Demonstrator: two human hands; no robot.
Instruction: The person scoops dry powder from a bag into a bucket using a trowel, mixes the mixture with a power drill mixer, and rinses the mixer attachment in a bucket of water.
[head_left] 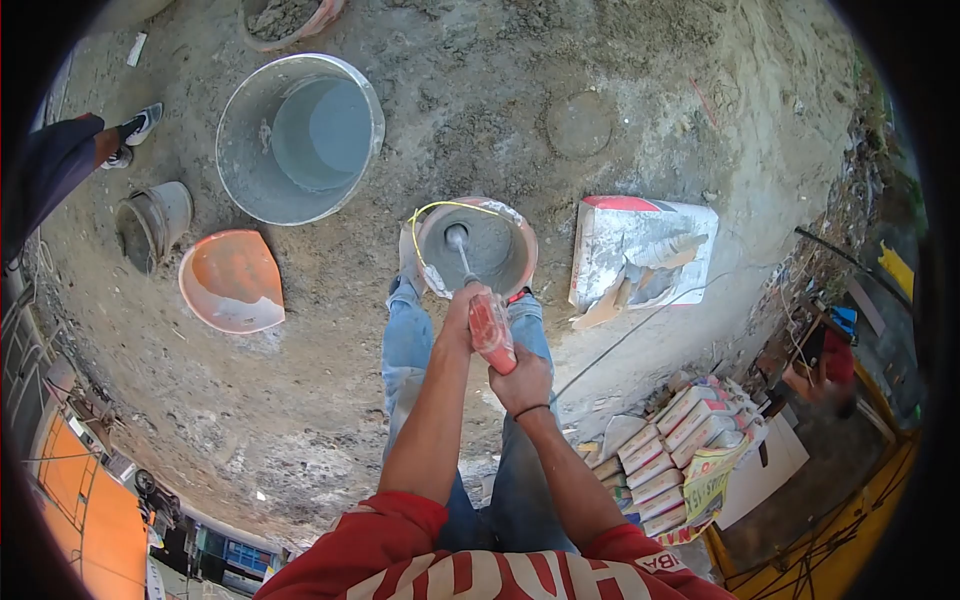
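Observation:
Both hands hold a red power mixer [491,332] over a bucket [520,245] between the feet. My left hand [462,312] is wrapped round its front end, near the shaft. Farther back, my right hand [522,382] grips the rear handle, with a dark band on that wrist. The mixer's shaft runs down into grey wet mix [487,240] inside the bucket, and its lower end is hidden in the mix. A yellow handle [432,207] arches along the bucket's rim. From the mixer's rear a dark cable [620,345] trails off to the right.
A large tub [240,165] holds water, with an orange cut container [230,270] and small buckets [175,210] nearby. An opened powder bag [640,255] lies right; stacked bags [670,450] stand lower right. One person's legs [105,145] show left; another person [830,365] is far right.

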